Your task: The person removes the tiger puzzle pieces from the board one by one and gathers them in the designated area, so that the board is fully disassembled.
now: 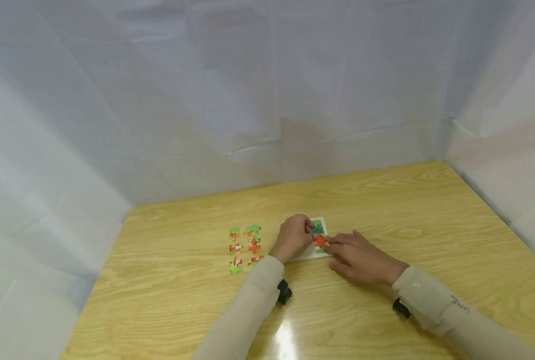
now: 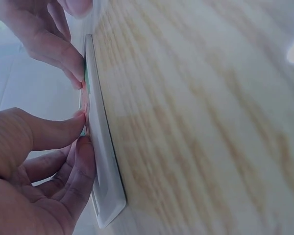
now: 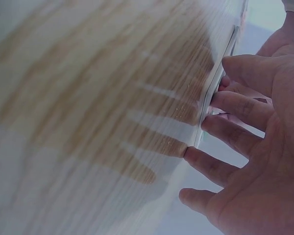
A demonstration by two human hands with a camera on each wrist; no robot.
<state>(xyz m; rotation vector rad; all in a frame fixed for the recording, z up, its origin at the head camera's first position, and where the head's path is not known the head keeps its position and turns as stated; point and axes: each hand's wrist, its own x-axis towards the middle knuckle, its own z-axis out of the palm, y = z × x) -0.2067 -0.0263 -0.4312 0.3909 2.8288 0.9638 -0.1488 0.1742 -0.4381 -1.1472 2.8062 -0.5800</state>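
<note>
A white puzzle tray (image 1: pixel 306 254) lies on the table, with green and orange puzzle pieces (image 1: pixel 320 241) along its right side. Over the tray is my left hand (image 1: pixel 293 237); its thumb and curled fingers pinch at a puzzle piece low against the tray, mostly hidden by the fingers. From the right, my right hand (image 1: pixel 361 257) reaches in with fingers spread and fairly straight. Its fingertips (image 3: pixel 209 123) touch the tray's edge, and in the left wrist view a fingertip (image 2: pixel 78 73) presses on the pieces.
Left of the tray, several loose puzzle pieces (image 1: pixel 235 248) with a tiger-like orange picture lie in two columns; my left sleeve (image 1: pixel 255 292) passes close to them. The wooden table (image 1: pixel 168 300) is bounded by white sheeting (image 1: pixel 231 90) at the back and sides.
</note>
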